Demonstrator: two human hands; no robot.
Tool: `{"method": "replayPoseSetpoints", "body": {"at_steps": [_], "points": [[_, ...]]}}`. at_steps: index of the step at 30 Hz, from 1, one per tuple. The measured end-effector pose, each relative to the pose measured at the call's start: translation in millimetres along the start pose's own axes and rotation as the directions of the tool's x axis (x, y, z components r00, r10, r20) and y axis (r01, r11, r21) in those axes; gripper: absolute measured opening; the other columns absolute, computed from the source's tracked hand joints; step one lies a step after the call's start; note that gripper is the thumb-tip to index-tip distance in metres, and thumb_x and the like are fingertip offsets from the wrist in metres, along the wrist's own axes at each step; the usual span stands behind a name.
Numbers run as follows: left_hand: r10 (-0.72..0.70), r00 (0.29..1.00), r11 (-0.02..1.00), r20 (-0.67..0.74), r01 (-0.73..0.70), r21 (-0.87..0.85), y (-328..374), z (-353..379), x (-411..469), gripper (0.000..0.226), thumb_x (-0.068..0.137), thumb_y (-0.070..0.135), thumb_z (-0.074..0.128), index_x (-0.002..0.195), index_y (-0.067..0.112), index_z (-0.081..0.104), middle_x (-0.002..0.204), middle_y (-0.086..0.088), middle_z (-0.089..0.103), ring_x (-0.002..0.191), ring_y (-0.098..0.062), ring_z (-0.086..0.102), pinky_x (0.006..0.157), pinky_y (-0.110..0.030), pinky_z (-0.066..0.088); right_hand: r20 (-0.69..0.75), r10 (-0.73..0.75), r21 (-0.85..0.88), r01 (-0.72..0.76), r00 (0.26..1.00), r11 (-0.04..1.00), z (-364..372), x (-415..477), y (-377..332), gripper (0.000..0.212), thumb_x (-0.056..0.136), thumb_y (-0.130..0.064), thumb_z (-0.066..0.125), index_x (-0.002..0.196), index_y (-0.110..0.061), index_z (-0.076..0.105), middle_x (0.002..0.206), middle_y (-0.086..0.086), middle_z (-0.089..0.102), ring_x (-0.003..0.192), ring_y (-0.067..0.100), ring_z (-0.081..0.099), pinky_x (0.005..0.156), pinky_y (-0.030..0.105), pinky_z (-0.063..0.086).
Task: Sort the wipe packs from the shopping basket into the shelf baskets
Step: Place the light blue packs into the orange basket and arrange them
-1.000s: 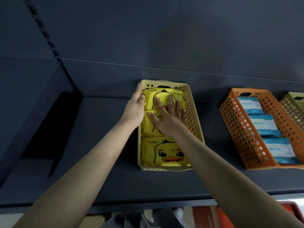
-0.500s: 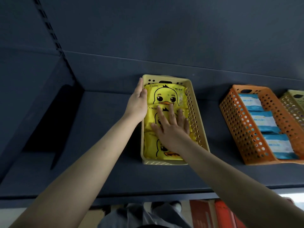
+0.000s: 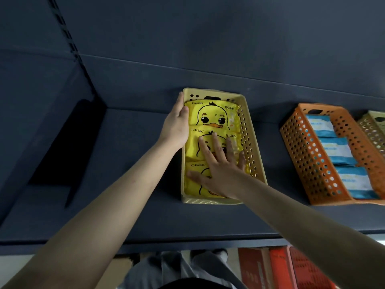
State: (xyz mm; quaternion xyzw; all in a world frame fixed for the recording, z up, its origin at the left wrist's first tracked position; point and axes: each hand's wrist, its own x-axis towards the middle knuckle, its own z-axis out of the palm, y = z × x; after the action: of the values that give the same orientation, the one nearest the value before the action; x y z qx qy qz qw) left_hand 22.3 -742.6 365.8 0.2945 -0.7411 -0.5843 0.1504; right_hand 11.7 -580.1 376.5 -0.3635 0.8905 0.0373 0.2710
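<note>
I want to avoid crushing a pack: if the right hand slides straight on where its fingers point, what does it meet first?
Probably the rearmost duck pack, just beyond the right hand, which lies flat on the middle pack; then the back wall of the yellow basket. Heights are unclear.

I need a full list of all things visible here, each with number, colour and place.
shelf: one, dark grey, across the view
pale yellow basket: one, mid-shelf
duck wipe packs: three, yellow, in that basket, in a row
orange basket: one, orange, further right
blue wipe packs: three, blue-white, inside the orange basket
green basket: one, olive, right edge, cut off
red objects: count unclear, red, below the shelf
left hand: one, along the pale yellow basket's left wall
right hand: one, flat on the duck wipe packs
</note>
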Motion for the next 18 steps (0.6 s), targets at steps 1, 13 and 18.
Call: {"method": "replayPoseSetpoints", "body": {"at_steps": [1, 13, 18], "points": [[0.003, 1.0, 1.0, -0.001, -0.003, 0.001, 0, 0, 0, 0.048, 0.106, 0.03, 0.025, 0.154, 0.03, 0.017, 0.16, 0.006, 0.02, 0.145, -0.013, 0.024, 0.105, -0.017, 0.017, 0.0, 0.001, 0.003, -0.001, 1.0, 1.0, 0, 1, -1, 0.092, 0.075, -0.086, 0.022, 0.135, -0.049, -0.037, 0.145, -0.011, -0.048, 0.135, 0.028, -0.041, 0.112, 0.06, -0.015], [0.024, 1.0, 0.999, 0.019, -0.024, -0.047, -3, -2, 2, 0.048, 0.106, 0.028, 0.029, 0.154, 0.027, 0.02, 0.16, 0.007, 0.02, 0.146, -0.008, 0.019, 0.107, -0.013, 0.013, 0.161, -0.253, -0.215, 0.284, 0.954, 0.934, -22, -1, 32, 0.093, 0.078, -0.083, 0.029, 0.134, -0.05, -0.038, 0.143, -0.004, -0.051, 0.133, 0.026, -0.044, 0.115, 0.053, -0.016], [0.038, 0.999, 0.998, 0.026, -0.037, -0.041, -3, -1, -1, 0.049, 0.106, 0.029, 0.027, 0.154, 0.026, 0.018, 0.16, 0.008, 0.019, 0.146, -0.007, 0.018, 0.106, -0.012, 0.013, 0.087, -0.261, -0.276, 0.274, 0.962, 0.921, -9, -3, 30, 0.095, 0.069, -0.086, 0.013, 0.135, -0.044, -0.04, 0.144, 0.0, -0.051, 0.133, 0.03, -0.044, 0.115, 0.058, -0.013]]}}
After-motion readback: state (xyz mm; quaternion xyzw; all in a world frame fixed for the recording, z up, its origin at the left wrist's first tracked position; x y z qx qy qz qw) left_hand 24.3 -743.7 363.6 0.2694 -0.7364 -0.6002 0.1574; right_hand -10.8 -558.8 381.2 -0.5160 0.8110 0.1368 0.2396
